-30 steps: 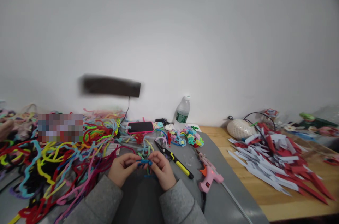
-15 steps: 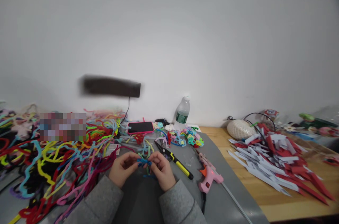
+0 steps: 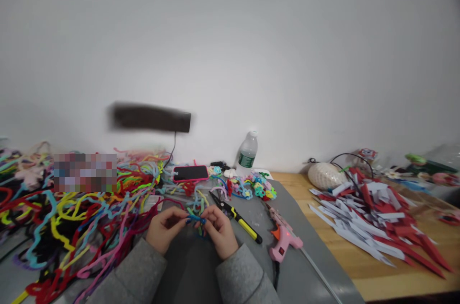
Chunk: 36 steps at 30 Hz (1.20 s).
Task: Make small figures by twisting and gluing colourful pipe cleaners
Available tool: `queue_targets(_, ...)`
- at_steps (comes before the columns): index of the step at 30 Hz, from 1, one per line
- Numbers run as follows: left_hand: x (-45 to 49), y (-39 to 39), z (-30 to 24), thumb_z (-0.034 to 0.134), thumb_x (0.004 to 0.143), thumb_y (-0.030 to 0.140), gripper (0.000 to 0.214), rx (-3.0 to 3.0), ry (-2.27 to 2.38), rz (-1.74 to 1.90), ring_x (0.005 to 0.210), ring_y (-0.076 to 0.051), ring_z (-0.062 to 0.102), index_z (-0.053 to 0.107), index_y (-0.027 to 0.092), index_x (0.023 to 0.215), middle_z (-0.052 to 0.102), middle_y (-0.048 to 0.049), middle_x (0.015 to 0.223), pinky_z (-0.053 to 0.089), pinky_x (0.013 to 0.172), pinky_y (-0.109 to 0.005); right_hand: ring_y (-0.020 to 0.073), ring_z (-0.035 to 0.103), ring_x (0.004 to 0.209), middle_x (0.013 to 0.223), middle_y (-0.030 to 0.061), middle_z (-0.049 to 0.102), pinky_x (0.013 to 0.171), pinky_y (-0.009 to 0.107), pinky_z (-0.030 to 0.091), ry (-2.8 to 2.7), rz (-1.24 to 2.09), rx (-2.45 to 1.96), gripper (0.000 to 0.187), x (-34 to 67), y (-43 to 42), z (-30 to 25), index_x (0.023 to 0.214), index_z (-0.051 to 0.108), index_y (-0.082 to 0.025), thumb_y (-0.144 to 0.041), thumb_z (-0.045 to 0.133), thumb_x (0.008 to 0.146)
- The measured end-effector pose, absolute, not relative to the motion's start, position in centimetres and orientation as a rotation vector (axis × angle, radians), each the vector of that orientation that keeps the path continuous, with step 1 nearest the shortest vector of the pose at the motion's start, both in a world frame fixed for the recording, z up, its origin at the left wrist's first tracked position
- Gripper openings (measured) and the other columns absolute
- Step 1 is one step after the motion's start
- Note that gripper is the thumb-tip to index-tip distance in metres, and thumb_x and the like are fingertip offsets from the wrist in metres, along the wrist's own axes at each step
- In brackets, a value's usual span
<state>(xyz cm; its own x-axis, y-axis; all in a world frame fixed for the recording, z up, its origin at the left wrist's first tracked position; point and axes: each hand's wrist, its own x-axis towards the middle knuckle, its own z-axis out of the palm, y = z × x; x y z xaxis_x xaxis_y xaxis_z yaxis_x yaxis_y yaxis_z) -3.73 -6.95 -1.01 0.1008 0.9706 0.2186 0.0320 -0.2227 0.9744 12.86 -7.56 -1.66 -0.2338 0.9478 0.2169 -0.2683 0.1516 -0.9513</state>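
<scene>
A blue pipe cleaner is pinched between both hands above the grey table mat. My left hand grips its left end with thumb and forefinger. The fingertips of my right hand are closed on the other side of it. Just behind the fingers lie green and light-blue pipe-cleaner pieces, partly covered by the hands. Close to the right hand are pliers with yellow-and-black handles.
Tangled pipe cleaners heap up on the left. Behind are a phone, a water bottle and small fuzzy flowers. To the right are a pink glue gun and red and white strips.
My left hand has shifted slightly left, away from the right hand, so a bit more of the blue pipe cleaner shows between them. The right hand is almost still.
</scene>
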Motion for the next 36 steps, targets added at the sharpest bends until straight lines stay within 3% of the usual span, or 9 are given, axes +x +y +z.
queue_targets(14, -3.97, -7.03, -1.24, 0.059, 0.071, 0.02, 0.01, 1.783, 1.001, 1.302, 0.065, -0.018, 0.06, 0.065, 0.013, 0.066, 0.063, -0.0059, 0.065, 0.047, 0.06, -0.026, 0.0094, 0.042, 0.044, 0.056, -0.001, 0.058, 0.044, 0.02, 0.03, -1.258, 1.353, -0.739, 0.022, 13.11, -7.4, -1.62, 0.077, 0.049, -0.019, -0.039, 0.058, 0.075)
queue_targets(21, -3.45, -7.27, -1.05, 0.057, 0.072, 0.022, 0.009, 1.663, 1.061, 1.255, 0.061, -0.015, 0.058, 0.059, 0.014, 0.069, 0.059, -0.0012, 0.063, 0.047, 0.055, -0.022, 0.0107, 0.046, 0.047, 0.057, -0.0011, 0.058, 0.045, 0.02, 0.031, -1.258, 1.343, -0.746, 0.023, 13.12, -7.42, -1.81, 0.078, 0.05, -0.019, -0.04, 0.058, 0.074)
queue_targets(28, -3.3, -7.17, -1.07, 0.061, 0.067, 0.02, 0.012, 1.626, 1.048, 1.201, 0.07, -0.018, 0.062, 0.062, 0.015, 0.078, 0.065, -0.0042, 0.072, 0.051, 0.063, -0.026, 0.0099, 0.047, 0.044, 0.054, -0.0018, 0.057, 0.044, 0.02, 0.033, -1.354, 1.406, -0.768, 0.026, 12.61, -7.61, -1.85, 0.078, 0.05, -0.018, -0.042, 0.059, 0.073)
queue_targets(36, -3.33, -7.3, -0.72, 0.063, 0.066, 0.017, 0.009, 1.677, 1.039, 1.201, 0.067, -0.018, 0.063, 0.064, 0.015, 0.074, 0.067, -0.004, 0.069, 0.051, 0.062, -0.026, 0.0088, 0.043, 0.041, 0.048, -0.0045, 0.05, 0.043, 0.019, 0.033, -1.388, 1.422, -0.765, 0.031, 12.42, -7.76, -1.68, 0.076, 0.05, -0.018, -0.048, 0.057, 0.072)
